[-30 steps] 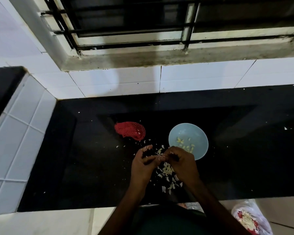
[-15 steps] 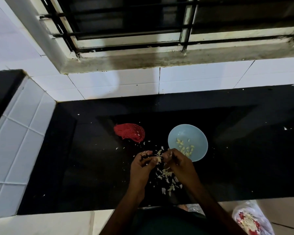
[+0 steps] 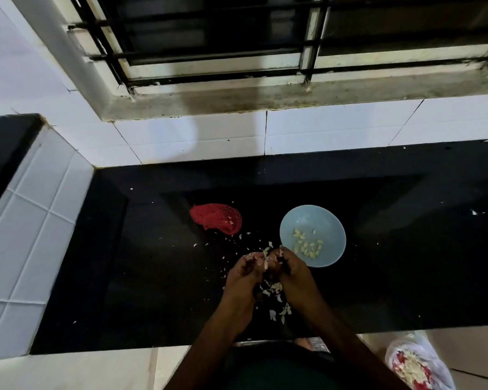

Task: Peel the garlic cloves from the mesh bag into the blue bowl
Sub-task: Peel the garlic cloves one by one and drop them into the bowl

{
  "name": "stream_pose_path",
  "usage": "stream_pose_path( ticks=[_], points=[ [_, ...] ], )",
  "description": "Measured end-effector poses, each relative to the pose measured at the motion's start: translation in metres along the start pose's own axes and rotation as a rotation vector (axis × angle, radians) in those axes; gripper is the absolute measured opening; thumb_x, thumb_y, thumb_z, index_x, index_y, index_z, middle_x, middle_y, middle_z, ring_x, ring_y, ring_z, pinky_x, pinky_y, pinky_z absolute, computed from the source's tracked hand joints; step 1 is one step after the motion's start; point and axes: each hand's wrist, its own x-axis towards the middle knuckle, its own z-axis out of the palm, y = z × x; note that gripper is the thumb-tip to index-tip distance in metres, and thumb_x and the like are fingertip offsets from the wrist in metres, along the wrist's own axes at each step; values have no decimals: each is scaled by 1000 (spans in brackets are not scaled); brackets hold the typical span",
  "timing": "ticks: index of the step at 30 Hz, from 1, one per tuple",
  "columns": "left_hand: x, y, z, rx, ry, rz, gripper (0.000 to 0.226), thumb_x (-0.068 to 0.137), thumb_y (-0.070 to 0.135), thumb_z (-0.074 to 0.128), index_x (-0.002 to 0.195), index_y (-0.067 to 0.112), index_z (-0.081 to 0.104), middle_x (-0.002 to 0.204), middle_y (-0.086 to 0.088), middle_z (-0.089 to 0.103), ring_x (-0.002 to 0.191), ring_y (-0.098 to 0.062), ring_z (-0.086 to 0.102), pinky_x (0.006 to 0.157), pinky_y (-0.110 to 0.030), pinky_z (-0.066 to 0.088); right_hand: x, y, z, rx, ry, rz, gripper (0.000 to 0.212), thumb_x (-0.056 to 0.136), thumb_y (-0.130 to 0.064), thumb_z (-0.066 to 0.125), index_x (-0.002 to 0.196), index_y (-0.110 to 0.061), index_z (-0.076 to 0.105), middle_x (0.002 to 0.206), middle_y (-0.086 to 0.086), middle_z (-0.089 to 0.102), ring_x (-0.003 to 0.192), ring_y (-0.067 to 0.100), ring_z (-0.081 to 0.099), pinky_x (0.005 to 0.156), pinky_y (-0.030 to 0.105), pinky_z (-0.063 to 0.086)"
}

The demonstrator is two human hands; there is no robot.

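Note:
A red mesh bag (image 3: 216, 222) lies flat on the black counter (image 3: 152, 277). To its right stands the blue bowl (image 3: 328, 220) with several peeled garlic cloves (image 3: 307, 246) inside. My left hand (image 3: 244, 277) and my right hand (image 3: 293, 273) meet just left of the bowl's near rim, fingertips pinching a small garlic clove (image 3: 266, 258) between them. The clove is mostly hidden by my fingers. Loose white peel (image 3: 275, 294) lies scattered under and below both hands.
White tiled wall and a barred window (image 3: 237, 52) rise behind the counter. A tiled ledge (image 3: 26, 235) borders the left side. A clear plastic bag (image 3: 417, 364) with red and white contents sits on the floor at lower right. Peel flecks dot the counter.
Both hands stay together at the same spot beside the bowl, fingers shifting slightly around the clove. Bag and bowl have not moved.

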Motion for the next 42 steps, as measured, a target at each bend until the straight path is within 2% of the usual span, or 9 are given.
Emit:
stream_pose_path(
  ticks=[7,15,21,24,26,30,34,37,42],
  points=[
    [2,0,-2,-130,31,18,13,97,5,61,109,11,65,94,-8,74,90,-21,69,74,-34,48,-5,-6,-2,-76,126,-61,12,97,-14,63,87,-20,59,86,0,63,83,18,63,76,36,53],
    [8,-3,-10,-72,99,51,17,94,7,68,111,9,67,96,-7,75,88,-21,72,77,-33,54,-11,-3,-18,-187,178,-27,19,89,-6,73,90,-22,63,88,-10,71,86,3,69,72,16,52],
    [12,-5,-15,15,150,80,22,91,11,73,112,8,68,94,-6,77,86,-20,69,85,-44,49,-9,9,-26,-461,138,-15,15,97,-18,64,102,-30,72,90,-11,73,86,5,69,76,27,57],
    [13,-5,-14,35,166,91,24,91,12,73,113,6,68,93,-7,76,84,-18,70,83,-40,50,-10,5,-28,-526,152,-7,7,92,-27,71,93,-30,65,81,-10,70,77,0,65,69,26,55],
    [14,-6,-13,30,160,94,24,91,12,73,113,5,68,92,-6,76,84,-18,70,83,-39,50,-8,4,-29,-562,170,-2,20,85,-31,78,85,-27,58,77,-10,65,74,-2,61,63,19,47],
    [18,-8,-14,7,158,87,23,91,9,72,113,5,67,95,-5,77,89,-22,73,84,-38,52,-6,12,-30,-500,182,-11,15,90,-16,73,87,-28,65,81,-12,69,79,0,65,68,25,53],
    [20,-9,-14,10,144,81,19,92,6,70,111,7,67,98,-7,77,90,-21,75,80,-33,52,-8,22,-33,-547,96,-29,30,92,3,61,97,-25,70,94,-10,71,90,7,67,79,29,55],
    [21,-11,-13,20,143,81,19,92,2,70,110,5,66,101,-12,77,90,-21,75,80,-32,53,-7,24,-30,-536,72,-63,20,91,-8,66,99,-27,68,99,-9,68,92,7,63,80,23,49],
    [22,-14,-11,107,121,95,21,87,2,75,107,5,68,103,-19,75,88,-22,68,77,-31,54,-4,10,-22,-359,30,-33,11,90,-34,75,98,-26,73,90,-11,74,84,-1,69,77,23,55]
  ],
)
